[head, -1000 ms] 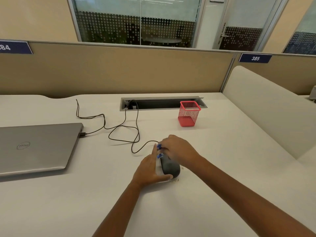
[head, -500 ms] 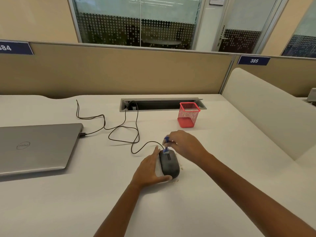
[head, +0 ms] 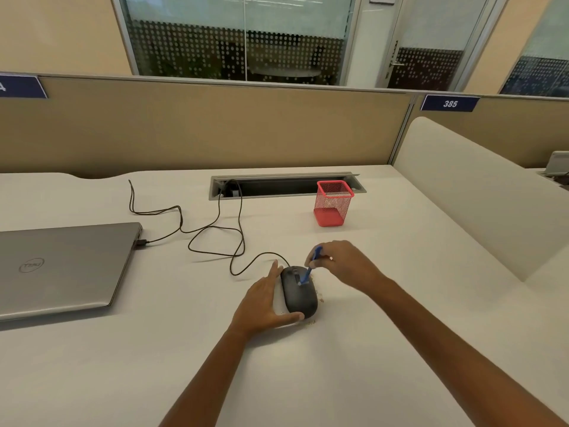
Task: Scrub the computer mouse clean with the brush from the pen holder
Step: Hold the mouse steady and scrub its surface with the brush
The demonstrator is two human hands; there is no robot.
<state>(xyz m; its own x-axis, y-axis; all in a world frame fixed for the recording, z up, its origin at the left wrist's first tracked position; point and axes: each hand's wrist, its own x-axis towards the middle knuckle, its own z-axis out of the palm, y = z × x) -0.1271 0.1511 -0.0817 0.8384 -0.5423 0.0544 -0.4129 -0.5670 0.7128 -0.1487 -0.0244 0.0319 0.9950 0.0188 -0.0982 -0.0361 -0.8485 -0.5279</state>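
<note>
A black wired computer mouse [head: 300, 298] lies on the white desk [head: 369, 349]. My left hand [head: 261, 306] cups its left side and rear, thumb wrapped under the near end. My right hand [head: 345, 263] pinches a small blue brush [head: 309, 269], its tip resting on the mouse's front near the scroll wheel. The red mesh pen holder [head: 332, 203] stands behind, and I see nothing inside it.
A shut grey laptop [head: 64, 269] lies at the left with a cable plugged in. The mouse cord [head: 215, 238] loops across the desk to a cable slot [head: 283, 186]. Small crumbs [head: 311, 323] lie beside the mouse. A cream divider [head: 477, 195] bounds the right side.
My right hand has drawn back to the right off the mouse, uncovering its top. The brush now stands up with its tip on the mouse's front. My left hand has stayed put.
</note>
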